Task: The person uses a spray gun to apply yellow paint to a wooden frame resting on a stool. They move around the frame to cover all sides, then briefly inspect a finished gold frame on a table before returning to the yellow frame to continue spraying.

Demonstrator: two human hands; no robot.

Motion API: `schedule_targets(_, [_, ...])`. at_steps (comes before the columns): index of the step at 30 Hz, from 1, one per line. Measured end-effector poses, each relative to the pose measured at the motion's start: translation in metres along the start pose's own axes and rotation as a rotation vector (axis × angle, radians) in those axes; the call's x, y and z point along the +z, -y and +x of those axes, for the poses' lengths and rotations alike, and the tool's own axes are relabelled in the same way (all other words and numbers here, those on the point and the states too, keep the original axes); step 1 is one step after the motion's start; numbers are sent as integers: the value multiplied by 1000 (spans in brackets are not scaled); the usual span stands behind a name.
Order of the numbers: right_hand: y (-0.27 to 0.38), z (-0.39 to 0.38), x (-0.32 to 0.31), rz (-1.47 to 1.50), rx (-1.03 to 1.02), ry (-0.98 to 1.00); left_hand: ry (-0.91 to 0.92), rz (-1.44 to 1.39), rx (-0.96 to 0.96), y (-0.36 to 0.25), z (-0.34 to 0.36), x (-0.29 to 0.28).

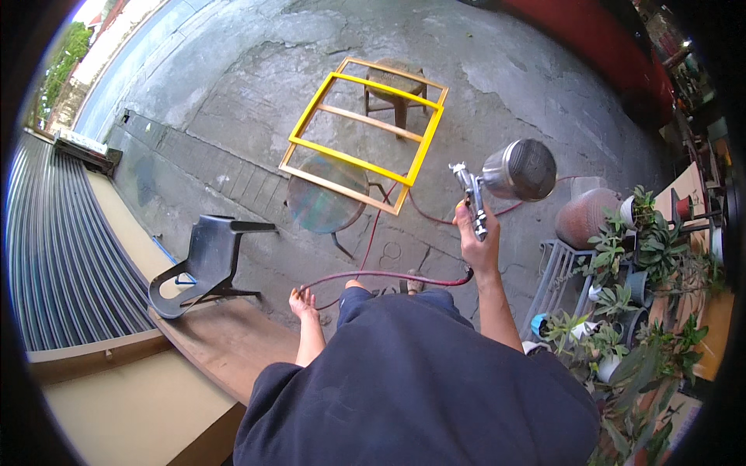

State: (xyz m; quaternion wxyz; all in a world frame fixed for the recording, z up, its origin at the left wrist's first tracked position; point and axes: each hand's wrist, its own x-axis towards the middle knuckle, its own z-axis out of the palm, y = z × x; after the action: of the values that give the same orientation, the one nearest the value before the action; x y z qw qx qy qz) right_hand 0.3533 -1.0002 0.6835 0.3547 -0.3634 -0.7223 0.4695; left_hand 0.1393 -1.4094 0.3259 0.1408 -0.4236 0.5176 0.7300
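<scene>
My right hand [479, 239] is closed around the handle of a spray gun [469, 194] with a round metal paint cup [519, 171] at its side. A red air hose [381, 273] runs from below the gun's grip across to my left hand [304, 302], whose fingers curl around it. Ahead, a yellow-painted rectangular frame [430, 140] overlaps a bare wooden frame [343, 187] with a crossbar. Both rest over two round stools, a nearer one [318, 203] and a farther one [396, 76]. The gun is apart from the frames, to their right.
An overturned dark plastic chair [211, 260] lies at the left beside a brown board [225, 330] and corrugated metal [66, 256]. Potted plants [622, 303] and a grey slatted rack [556, 283] line the right. Hose loops trail over the cracked concrete floor [256, 101]. A red vehicle-like body [598, 54] stands far right.
</scene>
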Motion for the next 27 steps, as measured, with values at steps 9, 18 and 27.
schedule_targets(9, [43, -52, 70, -72, 87, -121, 193, 1282, 752, -89, 7, -40])
schedule_targets(18, [102, -129, 203, 90, 299, -230, 63, 889, 1361, -316, 68, -46])
schedule_targets(27, [87, -118, 251, -80, 315, -318, 542, 1220, 1190, -357, 106, 49])
